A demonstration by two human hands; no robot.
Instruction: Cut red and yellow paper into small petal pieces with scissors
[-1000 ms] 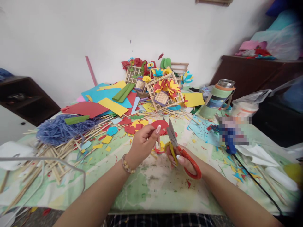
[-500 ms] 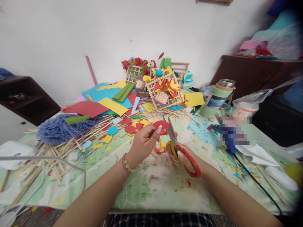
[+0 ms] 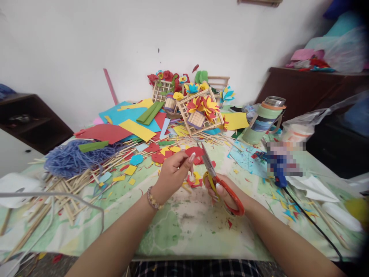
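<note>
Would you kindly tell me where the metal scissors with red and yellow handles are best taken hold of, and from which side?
I'd grip the scissors by the handle loops, coming from the near right, as the right hand does: the loops slant near and right, while the parted, pointed blades aim away.

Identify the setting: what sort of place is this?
Likely a small craft workspace, perhaps in a home. The cluttered table holds brightly coloured sheets and a tangle of blue yarn, flower decorations sit at the back, and scissors are in hand.
</note>
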